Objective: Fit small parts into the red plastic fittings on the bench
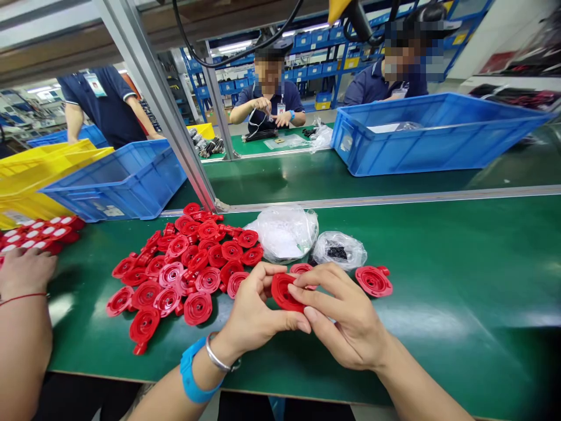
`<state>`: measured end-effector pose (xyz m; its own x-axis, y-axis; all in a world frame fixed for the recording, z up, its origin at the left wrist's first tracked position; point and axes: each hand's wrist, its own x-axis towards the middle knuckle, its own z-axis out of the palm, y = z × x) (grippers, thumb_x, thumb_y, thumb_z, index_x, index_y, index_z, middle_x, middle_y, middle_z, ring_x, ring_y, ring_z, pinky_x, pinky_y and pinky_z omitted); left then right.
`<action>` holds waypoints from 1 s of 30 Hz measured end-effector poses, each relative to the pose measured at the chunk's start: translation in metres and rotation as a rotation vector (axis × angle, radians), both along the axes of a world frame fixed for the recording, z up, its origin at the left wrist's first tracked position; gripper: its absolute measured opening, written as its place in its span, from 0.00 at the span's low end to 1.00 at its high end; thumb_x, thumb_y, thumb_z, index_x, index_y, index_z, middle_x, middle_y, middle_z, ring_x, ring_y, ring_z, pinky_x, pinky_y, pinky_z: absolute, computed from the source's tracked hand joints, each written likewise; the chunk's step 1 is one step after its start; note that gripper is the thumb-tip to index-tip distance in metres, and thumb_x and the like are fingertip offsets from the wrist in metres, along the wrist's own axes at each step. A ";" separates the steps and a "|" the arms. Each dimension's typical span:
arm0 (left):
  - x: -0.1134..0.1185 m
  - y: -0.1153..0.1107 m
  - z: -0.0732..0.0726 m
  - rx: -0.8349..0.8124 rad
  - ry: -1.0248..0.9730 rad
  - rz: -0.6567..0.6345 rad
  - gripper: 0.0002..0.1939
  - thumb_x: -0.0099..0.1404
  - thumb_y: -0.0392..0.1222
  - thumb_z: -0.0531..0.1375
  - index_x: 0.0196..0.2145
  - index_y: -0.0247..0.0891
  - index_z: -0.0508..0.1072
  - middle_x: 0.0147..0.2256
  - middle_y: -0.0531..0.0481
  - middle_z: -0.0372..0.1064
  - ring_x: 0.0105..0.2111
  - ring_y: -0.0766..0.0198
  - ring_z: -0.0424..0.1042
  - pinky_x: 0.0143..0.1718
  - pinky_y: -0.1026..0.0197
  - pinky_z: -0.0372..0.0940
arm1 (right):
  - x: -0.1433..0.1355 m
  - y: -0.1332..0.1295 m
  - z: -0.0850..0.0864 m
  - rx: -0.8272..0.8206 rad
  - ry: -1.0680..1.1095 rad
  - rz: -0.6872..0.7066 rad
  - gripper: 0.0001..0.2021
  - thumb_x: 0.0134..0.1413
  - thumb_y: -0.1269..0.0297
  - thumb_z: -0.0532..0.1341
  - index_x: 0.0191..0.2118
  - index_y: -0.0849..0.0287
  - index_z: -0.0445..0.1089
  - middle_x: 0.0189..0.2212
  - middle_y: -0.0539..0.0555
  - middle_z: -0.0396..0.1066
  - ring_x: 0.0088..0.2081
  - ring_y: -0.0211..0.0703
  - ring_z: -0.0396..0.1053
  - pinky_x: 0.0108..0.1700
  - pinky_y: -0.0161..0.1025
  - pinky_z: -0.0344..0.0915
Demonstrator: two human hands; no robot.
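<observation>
Between my two hands, above the green table, is a red round plastic part (284, 290) with a recessed middle. My left hand (258, 310) grips its left side and lower edge with fingers and thumb. On the other side, my right hand (344, 313) holds the rim, its fingertips over the recess; anything small under them is hidden. To the left lies a heap of similar red parts (197, 308). Behind my hands another red part (301, 268) is partly covered, and one more red part (374, 281) lies to the right.
A clear plastic bag (287, 231) and a smaller bag of black pieces (337, 251) sit behind my hands. Another person's hand (26, 275) touches red parts at far left. Blue bins (438, 140) and a metal post (162, 99) stand beyond; people sit opposite.
</observation>
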<state>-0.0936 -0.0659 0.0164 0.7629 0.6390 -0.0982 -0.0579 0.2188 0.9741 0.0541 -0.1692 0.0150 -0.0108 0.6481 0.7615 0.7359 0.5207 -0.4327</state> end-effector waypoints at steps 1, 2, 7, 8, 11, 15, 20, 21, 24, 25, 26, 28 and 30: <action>0.000 0.000 0.000 -0.010 0.006 -0.005 0.38 0.32 0.30 0.78 0.42 0.38 0.68 0.39 0.50 0.78 0.37 0.64 0.76 0.40 0.66 0.69 | 0.000 0.000 0.001 -0.011 -0.007 0.007 0.13 0.56 0.76 0.55 0.44 0.66 0.73 0.37 0.60 0.70 0.40 0.47 0.65 0.40 0.46 0.65; 0.001 -0.001 -0.001 -0.019 0.013 -0.013 0.39 0.31 0.29 0.78 0.41 0.38 0.68 0.38 0.51 0.78 0.36 0.65 0.76 0.39 0.67 0.69 | 0.001 0.000 0.001 -0.031 -0.016 0.016 0.11 0.57 0.76 0.55 0.42 0.65 0.73 0.36 0.59 0.70 0.39 0.47 0.64 0.40 0.46 0.65; 0.000 -0.003 -0.005 -0.026 0.025 -0.036 0.37 0.32 0.27 0.77 0.41 0.39 0.69 0.33 0.57 0.76 0.33 0.68 0.75 0.35 0.70 0.67 | 0.002 -0.002 0.004 -0.112 -0.036 0.054 0.09 0.58 0.74 0.54 0.35 0.63 0.72 0.33 0.58 0.70 0.37 0.46 0.61 0.39 0.46 0.64; 0.000 -0.003 -0.006 -0.024 0.022 -0.038 0.37 0.32 0.27 0.77 0.41 0.39 0.69 0.33 0.57 0.76 0.33 0.68 0.75 0.34 0.71 0.67 | 0.002 -0.002 0.004 -0.121 -0.032 0.057 0.09 0.58 0.74 0.54 0.34 0.63 0.71 0.33 0.57 0.70 0.37 0.46 0.61 0.38 0.46 0.64; 0.000 -0.003 -0.008 -0.026 0.025 -0.041 0.37 0.33 0.28 0.77 0.41 0.38 0.69 0.31 0.57 0.76 0.31 0.68 0.75 0.33 0.70 0.67 | 0.002 -0.002 0.002 -0.148 -0.010 0.061 0.09 0.59 0.73 0.54 0.32 0.62 0.71 0.32 0.57 0.70 0.37 0.46 0.61 0.39 0.46 0.63; 0.002 0.002 -0.008 -0.016 0.021 -0.002 0.37 0.34 0.33 0.78 0.42 0.37 0.69 0.32 0.54 0.76 0.32 0.67 0.75 0.34 0.68 0.68 | 0.006 -0.001 -0.004 -0.166 0.152 0.106 0.12 0.62 0.70 0.53 0.40 0.61 0.74 0.38 0.57 0.70 0.40 0.46 0.63 0.43 0.47 0.63; 0.002 0.008 -0.010 0.007 -0.060 -0.001 0.35 0.38 0.43 0.78 0.42 0.37 0.69 0.35 0.50 0.77 0.34 0.64 0.75 0.38 0.64 0.68 | 0.014 0.001 -0.011 -0.059 0.325 0.073 0.16 0.65 0.68 0.51 0.52 0.58 0.72 0.45 0.57 0.70 0.46 0.47 0.66 0.48 0.48 0.61; 0.002 0.008 -0.011 0.008 -0.069 -0.010 0.36 0.38 0.44 0.78 0.43 0.37 0.69 0.36 0.49 0.77 0.35 0.63 0.75 0.39 0.63 0.68 | 0.016 0.001 -0.011 -0.038 0.339 0.038 0.16 0.65 0.68 0.51 0.51 0.58 0.72 0.46 0.57 0.70 0.46 0.47 0.66 0.49 0.48 0.61; 0.002 0.008 -0.011 0.017 -0.071 -0.014 0.36 0.39 0.46 0.78 0.44 0.37 0.67 0.37 0.47 0.77 0.36 0.62 0.75 0.41 0.61 0.68 | 0.021 0.001 -0.012 0.003 0.344 -0.078 0.15 0.65 0.68 0.51 0.47 0.58 0.74 0.43 0.56 0.72 0.44 0.46 0.67 0.48 0.46 0.61; 0.001 0.007 -0.008 0.026 -0.060 -0.015 0.36 0.39 0.47 0.78 0.43 0.37 0.67 0.37 0.47 0.77 0.36 0.61 0.75 0.42 0.61 0.68 | 0.023 0.001 -0.013 0.011 0.331 -0.115 0.14 0.65 0.68 0.51 0.45 0.58 0.74 0.42 0.56 0.72 0.44 0.46 0.68 0.47 0.46 0.62; 0.000 0.005 -0.005 0.043 -0.037 -0.025 0.36 0.40 0.47 0.77 0.43 0.38 0.66 0.38 0.46 0.77 0.37 0.61 0.75 0.42 0.61 0.68 | 0.025 0.002 -0.013 0.015 0.312 -0.152 0.14 0.65 0.69 0.51 0.43 0.59 0.74 0.41 0.56 0.73 0.43 0.45 0.68 0.46 0.45 0.63; -0.008 0.000 0.001 0.124 0.051 -0.081 0.35 0.43 0.46 0.77 0.45 0.40 0.65 0.41 0.46 0.75 0.39 0.60 0.75 0.42 0.61 0.68 | 0.032 0.002 -0.015 0.008 0.264 -0.238 0.12 0.64 0.69 0.52 0.41 0.60 0.74 0.39 0.56 0.73 0.42 0.45 0.69 0.46 0.43 0.64; -0.023 -0.003 0.002 0.341 0.188 -0.136 0.34 0.45 0.44 0.75 0.46 0.41 0.64 0.44 0.46 0.72 0.42 0.59 0.74 0.43 0.59 0.69 | 0.038 0.003 -0.017 -0.068 0.206 -0.336 0.12 0.62 0.68 0.53 0.39 0.61 0.75 0.37 0.56 0.74 0.41 0.45 0.70 0.46 0.42 0.65</action>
